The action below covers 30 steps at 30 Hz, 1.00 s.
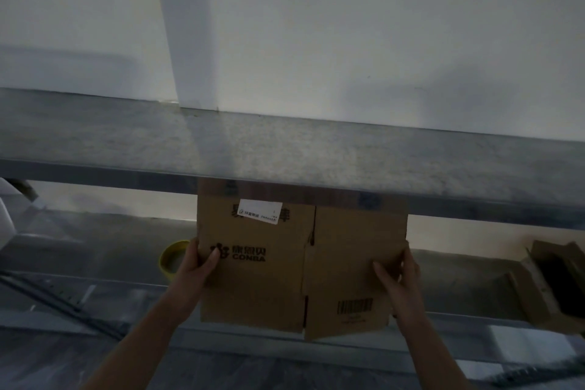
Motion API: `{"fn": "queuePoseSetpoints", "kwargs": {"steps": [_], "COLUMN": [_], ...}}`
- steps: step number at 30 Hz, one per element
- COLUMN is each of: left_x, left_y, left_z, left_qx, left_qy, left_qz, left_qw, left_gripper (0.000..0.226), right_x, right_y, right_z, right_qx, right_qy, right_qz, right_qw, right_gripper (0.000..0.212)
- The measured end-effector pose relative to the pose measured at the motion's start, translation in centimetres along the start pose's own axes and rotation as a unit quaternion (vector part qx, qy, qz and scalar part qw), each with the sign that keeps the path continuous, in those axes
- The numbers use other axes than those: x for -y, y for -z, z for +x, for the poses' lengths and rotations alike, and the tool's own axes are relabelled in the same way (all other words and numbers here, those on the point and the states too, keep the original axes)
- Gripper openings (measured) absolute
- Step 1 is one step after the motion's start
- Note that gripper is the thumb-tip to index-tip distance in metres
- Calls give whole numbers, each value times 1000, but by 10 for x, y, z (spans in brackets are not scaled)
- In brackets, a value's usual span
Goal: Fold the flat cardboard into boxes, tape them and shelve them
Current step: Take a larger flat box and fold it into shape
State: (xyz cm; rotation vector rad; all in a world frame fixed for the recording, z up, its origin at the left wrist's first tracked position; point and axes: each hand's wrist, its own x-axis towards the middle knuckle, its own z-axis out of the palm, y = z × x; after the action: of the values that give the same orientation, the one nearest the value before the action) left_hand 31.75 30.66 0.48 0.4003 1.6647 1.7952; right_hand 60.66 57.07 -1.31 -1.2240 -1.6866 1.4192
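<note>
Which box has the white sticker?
The CONBA box held by the left hand and right hand; sticker near its top. The far-right box shows none.

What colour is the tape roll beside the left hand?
Yellow; the head view shows the tape roll best.

White wall (348,25) takes up 12 o'clock, pillar (190,25) at 11. Dark cables (63,305) at 8, and a blurry white pad (525,342) at 4.
</note>
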Motion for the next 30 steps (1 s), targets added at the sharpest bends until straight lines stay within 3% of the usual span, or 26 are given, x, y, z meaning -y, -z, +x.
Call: {"fn": "queuePoseSetpoints", "kwargs": {"steps": [6, 12, 17, 22, 27, 30], "left_x": [-4, -1, -7, -13, -14, -6], "left_y": [-2, 2, 16, -3, 2, -1], "left_z": [-5, -7, -4, -8, -14, -19], "left_qx": [-17, -16, 10, -2, -18, 12], "left_qy": [-13, 6, 4, -20, -67, -61], "left_qz": [18, 21, 26, 96, 71, 120], "left_qw": [1000, 1000, 1000, 995, 995, 991], "left_gripper": [45, 33, 41, 21, 44, 38], "right_x": [-4, -7, 3, 12, -7, -16], "right_y": [1, -2, 15, 9, 18, 13], "right_z": [-14, -19, -17, -21, -26, -33], "right_qx": [41, 50, 40, 85, 35, 46], "right_qy": [-9, 3, 1, -30, -65, -68], "right_qz": [111, 108, 115, 115, 139, 131], "right_qw": [993, 993, 993, 989, 988, 988], "right_gripper": [73, 25, 32, 45, 30, 28]}}
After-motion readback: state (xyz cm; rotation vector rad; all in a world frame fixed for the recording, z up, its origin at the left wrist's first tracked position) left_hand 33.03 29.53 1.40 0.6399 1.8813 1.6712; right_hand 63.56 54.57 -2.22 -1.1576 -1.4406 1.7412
